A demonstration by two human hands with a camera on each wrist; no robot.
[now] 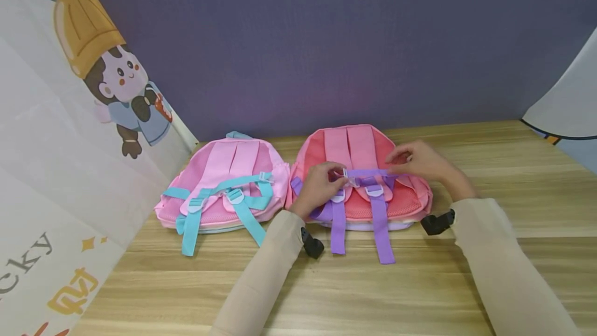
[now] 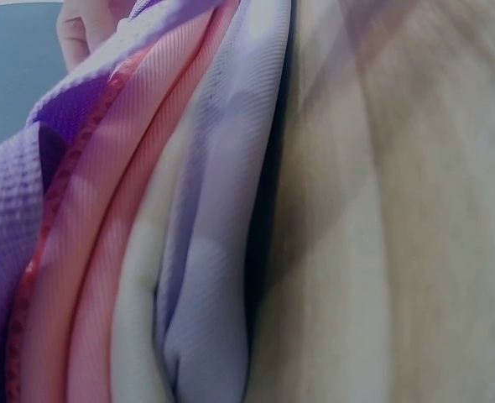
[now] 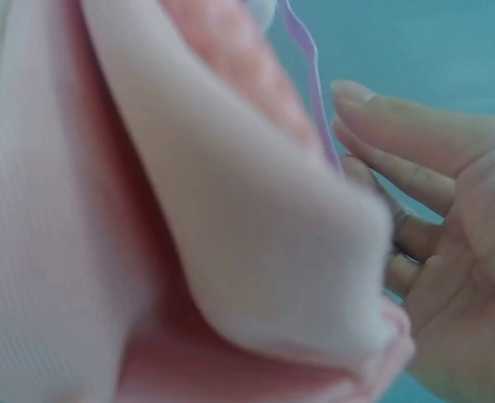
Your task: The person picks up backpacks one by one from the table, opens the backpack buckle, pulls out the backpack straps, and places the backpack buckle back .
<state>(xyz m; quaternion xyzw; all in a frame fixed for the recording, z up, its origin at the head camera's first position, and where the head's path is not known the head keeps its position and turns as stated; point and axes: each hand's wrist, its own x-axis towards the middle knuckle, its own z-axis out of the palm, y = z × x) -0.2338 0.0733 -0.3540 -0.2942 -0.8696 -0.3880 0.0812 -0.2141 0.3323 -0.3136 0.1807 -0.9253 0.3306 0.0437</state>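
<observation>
A pink backpack with purple straps [image 1: 385,232] lies with its shoulder straps facing up on the wooden table. Across its back runs a purple strap [image 1: 368,173] with a pale plastic buckle [image 1: 353,182] at its left part. My left hand [image 1: 322,183] pinches the strap at the buckle, thumb and fingertips right beside it. My right hand [image 1: 422,159] is at the strap's right end, its fingers loosely bent and the thumb close to the strap. In the right wrist view, the right hand [image 3: 457,193] has fingers spread apart beside the strap, partly hidden by the bag's corner.
To the left lies a lighter pink backpack [image 1: 219,170] with turquoise straps, touching the other bag's side. A dark panel [image 1: 326,45] stands behind the table [image 1: 420,289], and a white printed sheet [image 1: 51,134] with a cartoon figure hangs at the left.
</observation>
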